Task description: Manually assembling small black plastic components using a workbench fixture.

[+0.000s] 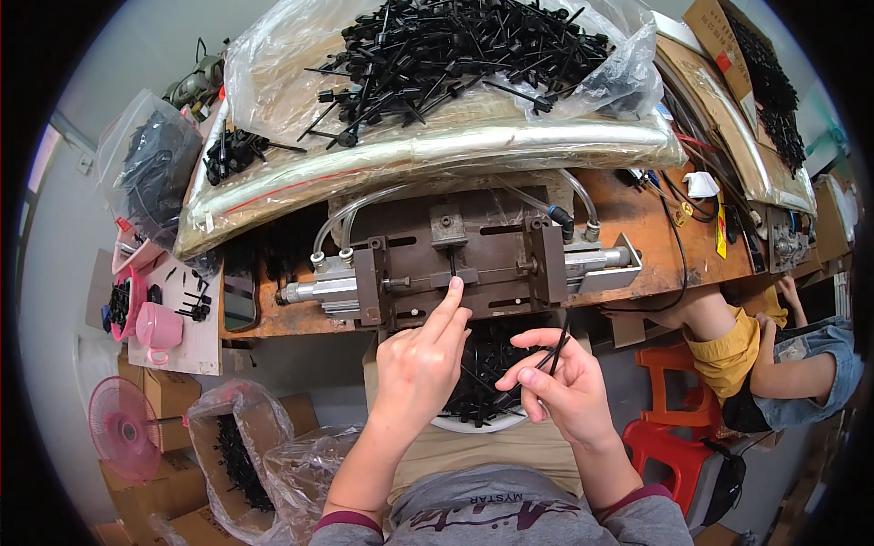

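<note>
My left hand (417, 364) reaches up to the metal fixture (411, 252), its index finger stretched out and the fingertip on a small grey block (465, 277) in the middle. A thin black stem (452, 262) shows at that fingertip, below the upper clamp block (447, 227). Thin black plastic stems (553, 353) are pinched in my right hand (574, 387), off to the right of the left one; their exact number is hard to make out. Beneath both hands, a white tub (492, 425) holds many similar black stemmed parts (485, 373).
Air cylinders (328, 293) with clear hoses flank the fixture on the wooden bench (678, 250). Behind it, a plastic-lined tray (437, 146) is heaped with black parts. A pink fan (125, 428) and open bag-lined box (241, 464) stand left. At right, another person (774, 364) sits near red stools (669, 450).
</note>
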The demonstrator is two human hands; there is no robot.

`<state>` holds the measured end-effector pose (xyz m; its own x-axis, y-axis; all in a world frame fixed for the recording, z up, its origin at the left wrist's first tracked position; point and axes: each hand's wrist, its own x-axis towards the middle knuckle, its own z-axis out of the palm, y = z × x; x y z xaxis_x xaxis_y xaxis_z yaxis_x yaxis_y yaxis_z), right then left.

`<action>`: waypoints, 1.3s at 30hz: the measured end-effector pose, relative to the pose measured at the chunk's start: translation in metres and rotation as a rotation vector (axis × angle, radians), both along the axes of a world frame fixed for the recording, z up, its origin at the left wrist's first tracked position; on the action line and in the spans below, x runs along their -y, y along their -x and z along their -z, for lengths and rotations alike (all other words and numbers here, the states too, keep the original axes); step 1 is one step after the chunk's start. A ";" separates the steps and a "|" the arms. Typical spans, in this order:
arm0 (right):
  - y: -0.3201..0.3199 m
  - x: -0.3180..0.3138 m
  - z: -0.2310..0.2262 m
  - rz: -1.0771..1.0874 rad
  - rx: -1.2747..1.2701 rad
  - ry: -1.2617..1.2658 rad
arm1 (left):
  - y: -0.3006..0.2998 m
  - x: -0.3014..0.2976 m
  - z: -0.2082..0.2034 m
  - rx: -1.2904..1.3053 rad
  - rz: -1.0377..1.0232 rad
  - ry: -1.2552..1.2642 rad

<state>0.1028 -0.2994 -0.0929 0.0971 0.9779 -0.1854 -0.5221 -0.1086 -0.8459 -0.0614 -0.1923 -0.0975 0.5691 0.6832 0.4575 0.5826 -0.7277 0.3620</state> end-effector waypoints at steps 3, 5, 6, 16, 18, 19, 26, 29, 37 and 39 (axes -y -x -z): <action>-0.001 0.001 -0.001 -0.005 -0.013 0.002 | 0.001 -0.001 -0.001 0.004 0.014 0.012; 0.000 0.000 -0.005 -0.015 -0.004 0.015 | 0.006 0.002 -0.005 0.114 0.052 0.067; -0.001 0.001 -0.006 -0.006 -0.009 0.013 | 0.007 0.005 -0.007 0.169 0.071 0.094; -0.003 0.001 -0.002 -0.098 -0.232 -0.038 | 0.014 0.039 -0.011 0.474 0.427 0.308; -0.002 0.000 -0.005 -0.121 -0.245 -0.017 | 0.013 0.042 -0.011 0.536 0.433 0.355; 0.000 -0.001 -0.007 -0.098 -0.227 -0.004 | 0.012 0.043 -0.011 0.549 0.432 0.363; 0.007 -0.004 0.000 0.163 -0.065 -0.004 | 0.016 0.032 -0.014 0.338 0.144 0.183; 0.001 -0.001 0.002 0.107 -0.105 0.033 | 0.008 0.016 -0.008 0.193 0.060 0.000; 0.004 0.002 0.005 0.090 -0.050 -0.014 | 0.005 0.003 -0.001 -0.022 0.002 -0.070; 0.005 0.005 0.006 0.106 -0.056 -0.039 | 0.003 -0.001 -0.002 -0.018 0.015 -0.062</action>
<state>0.0981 -0.3042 -0.0988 0.1911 0.9691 -0.1558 -0.5757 -0.0178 -0.8174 -0.0646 -0.1909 -0.0952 0.5877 0.6453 0.4880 0.5774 -0.7570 0.3057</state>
